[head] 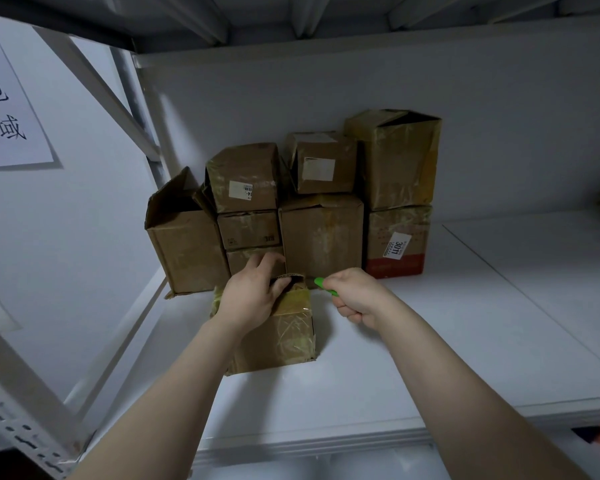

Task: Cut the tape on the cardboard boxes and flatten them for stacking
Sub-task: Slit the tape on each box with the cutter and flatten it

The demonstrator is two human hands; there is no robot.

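The left hand (252, 299) grips the top edge of the taped box (269, 355) to steady it, while the right hand (355, 294) beside the box clenches a green cutter (323, 284), ready for the tape (293, 325).

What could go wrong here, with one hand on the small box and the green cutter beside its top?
First, the left hand grips the top edge of the small box, close to the green cutter in the right hand; a slip could cut that hand. Second, the stacked boxes stand just behind; a hard push might topple them.
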